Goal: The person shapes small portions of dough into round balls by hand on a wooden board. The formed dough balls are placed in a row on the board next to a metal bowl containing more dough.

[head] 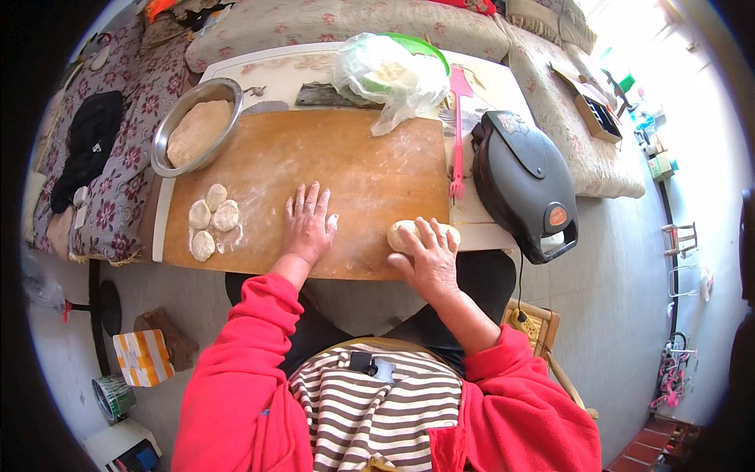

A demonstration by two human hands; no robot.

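Note:
My left hand (308, 227) lies flat, palm down, on the floured wooden board (330, 159), its fingers somewhat apart and nothing visible in it. Near the board's right front corner, my right hand (432, 256) rests over a lump of dough (403, 236), with the fingers laid across its top. Several small rounded dough pieces (225, 216) sit in a group on the left side of the board, amid loose flour. At the board's back left corner stands a metal bowl (233, 121) with a large mass of dough (197, 133) inside.
A closed black electric griddle (522, 183) stands right of the board, its cord hanging down. A pink plastic fly swatter (458, 130) lies between them. Behind the board are a clear plastic bag (360, 59) and a green-rimmed container (422, 44). Floral-covered sofas (354, 26) surround the table.

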